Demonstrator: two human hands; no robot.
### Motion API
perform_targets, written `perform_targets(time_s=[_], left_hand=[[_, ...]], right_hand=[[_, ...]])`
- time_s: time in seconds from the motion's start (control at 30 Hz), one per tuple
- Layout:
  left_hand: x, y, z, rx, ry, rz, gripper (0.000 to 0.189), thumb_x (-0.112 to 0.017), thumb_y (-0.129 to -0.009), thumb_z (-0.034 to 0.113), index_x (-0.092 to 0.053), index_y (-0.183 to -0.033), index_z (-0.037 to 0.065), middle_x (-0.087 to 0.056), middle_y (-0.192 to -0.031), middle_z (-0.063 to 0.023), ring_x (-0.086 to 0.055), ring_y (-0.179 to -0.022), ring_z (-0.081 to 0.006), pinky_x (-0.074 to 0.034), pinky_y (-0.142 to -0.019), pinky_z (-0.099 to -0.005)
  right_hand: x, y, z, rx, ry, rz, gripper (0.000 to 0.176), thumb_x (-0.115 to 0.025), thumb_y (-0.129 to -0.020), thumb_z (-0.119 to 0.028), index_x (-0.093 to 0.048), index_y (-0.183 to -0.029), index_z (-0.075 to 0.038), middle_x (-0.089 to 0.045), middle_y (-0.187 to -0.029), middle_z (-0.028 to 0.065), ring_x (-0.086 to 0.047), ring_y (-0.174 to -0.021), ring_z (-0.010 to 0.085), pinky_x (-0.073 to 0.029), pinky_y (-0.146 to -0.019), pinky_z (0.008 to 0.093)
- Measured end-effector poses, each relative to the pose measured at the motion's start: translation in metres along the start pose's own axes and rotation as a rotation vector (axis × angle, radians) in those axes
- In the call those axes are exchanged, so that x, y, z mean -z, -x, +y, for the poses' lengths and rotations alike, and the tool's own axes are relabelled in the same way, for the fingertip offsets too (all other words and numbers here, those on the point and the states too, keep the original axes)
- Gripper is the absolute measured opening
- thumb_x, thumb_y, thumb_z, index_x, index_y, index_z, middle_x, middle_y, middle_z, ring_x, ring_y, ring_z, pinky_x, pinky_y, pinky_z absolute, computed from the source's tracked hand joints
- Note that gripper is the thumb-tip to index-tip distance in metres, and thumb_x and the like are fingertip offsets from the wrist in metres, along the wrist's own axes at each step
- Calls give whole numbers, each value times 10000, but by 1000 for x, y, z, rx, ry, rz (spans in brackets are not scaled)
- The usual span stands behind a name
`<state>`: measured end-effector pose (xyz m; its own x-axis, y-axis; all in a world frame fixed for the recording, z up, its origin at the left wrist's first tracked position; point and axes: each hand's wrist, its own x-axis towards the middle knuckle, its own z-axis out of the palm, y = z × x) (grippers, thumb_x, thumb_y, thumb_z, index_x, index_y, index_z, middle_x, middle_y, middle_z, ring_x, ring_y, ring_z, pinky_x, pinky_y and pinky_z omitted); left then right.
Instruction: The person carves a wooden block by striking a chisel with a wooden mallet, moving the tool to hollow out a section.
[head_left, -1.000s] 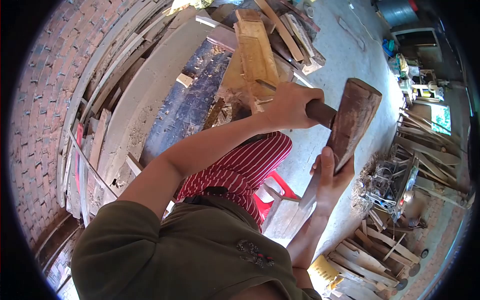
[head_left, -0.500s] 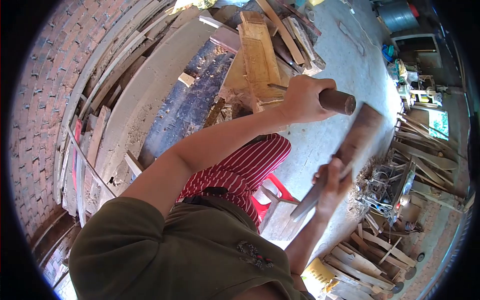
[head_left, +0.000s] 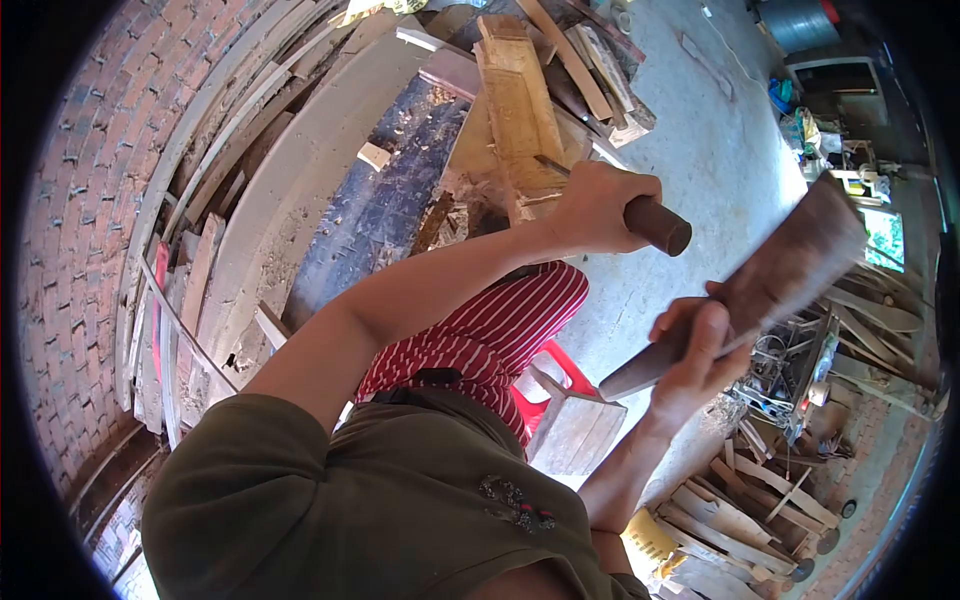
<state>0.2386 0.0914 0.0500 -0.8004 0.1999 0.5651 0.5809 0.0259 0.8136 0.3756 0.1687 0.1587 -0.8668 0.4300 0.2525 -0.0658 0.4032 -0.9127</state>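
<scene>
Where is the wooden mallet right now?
In the head view, the wooden mallet is right of centre, gripped in the right hand, its broad end right of the chisel handle.

One olive-green top (head_left: 410, 525) with short, loose sleeves (head_left: 235, 470), its front bearing a dark, speckled motif (head_left: 515, 502) with red accents; red legwear (head_left: 540, 310) with narrow white stripes.

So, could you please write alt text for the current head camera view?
A person's left hand grips a dark-handled tool pointing toward a yellowish wooden board, while the right hand holds a wooden mallet apart from the tool. Planks lie nearby.
</scene>
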Motion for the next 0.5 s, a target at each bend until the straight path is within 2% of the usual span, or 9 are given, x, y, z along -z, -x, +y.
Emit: perform_targets(time_s=[0.03,0.07,0.1,0.2,0.27,0.33,0.4,0.43,0.5], left_hand=[[-3,0,-1,-7,4,2,229,-787,-610,272,-626,-724,157,-623,-613,-57,-649,-596,-267,-479,-564,-380],[-6,1,-1,5,16,15,230,-786,-612,274,-624,-724,157,-620,-612,-56,-648,-594,-269,-477,-559,-380],[-8,0,0,14,28,29,230,-785,-613,275,-622,-725,157,-618,-610,-55,-647,-593,-270,-475,-555,-380],[-6,4,-1,-40,-58,-80,249,-805,-603,188,-628,-760,111,-637,-673,-88,-652,-622,-277,-469,-556,-362],[-3,5,-1,-41,-51,-65,257,-816,-614,204,-633,-769,112,-639,-674,-80,-654,-618,-254,-470,-564,-354],[5,0,-2,-46,-51,-53,266,-827,-624,220,-639,-778,113,-641,-675,-73,-655,-614,-231,-471,-572,-345],[15,-13,-4,60,89,97,305,-824,-658,350,-633,-729,123,-600,-585,-51,-622,-540,-227,-457,-528,-343],[19,-20,0,129,240,211,281,-828,-710,306,-655,-762,91,-613,-600,-44,-607,-538,-173,-456,-528,-330],[32,-35,-11,215,277,390,242,-806,-764,228,-661,-773,35,-637,-633,-40,-606,-557,-134,-454,-511,-303]], right_hand=[[-4,-2,0,-5,52,12,308,-618,-958,-235,-521,-1050,42,-559,-623,74,-519,-499,135,-410,-471,265],[-5,-2,-6,-152,183,-99,302,-657,-936,-241,-539,-1025,22,-549,-625,51,-510,-502,112,-404,-458,260],[1,0,0,-215,121,-66,442,-744,-880,-253,-541,-1131,48,-593,-751,47,-515,-556,84,-425,-506,244],[11,4,12,-187,121,-76,427,-723,-898,-265,-536,-1122,47,-577,-723,45,-512,-547,89,-430,-507,244],[13,9,23,-197,-63,-46,432,-714,-907,-286,-533,-1112,48,-556,-691,40,-508,-539,92,-440,-504,249],[17,11,35,-211,-31,-36,435,-715,-907,-290,-532,-1110,49,-551,-684,38,-507,-535,90,-443,-501,249],[23,16,44,-263,18,-27,444,-719,-904,-306,-535,-1105,45,-547,-670,31,-506,-524,83,-440,-483,246],[26,19,49,-263,12,-19,444,-719,-904,-306,-535,-1105,45,-547,-670,31,-506,-524,83,-440,-483,246],[29,24,56,-293,41,-16,448,-716,-906,-313,-538,-1112,42,-547,-664,26,-507,-520,79,-435,-473,241]])
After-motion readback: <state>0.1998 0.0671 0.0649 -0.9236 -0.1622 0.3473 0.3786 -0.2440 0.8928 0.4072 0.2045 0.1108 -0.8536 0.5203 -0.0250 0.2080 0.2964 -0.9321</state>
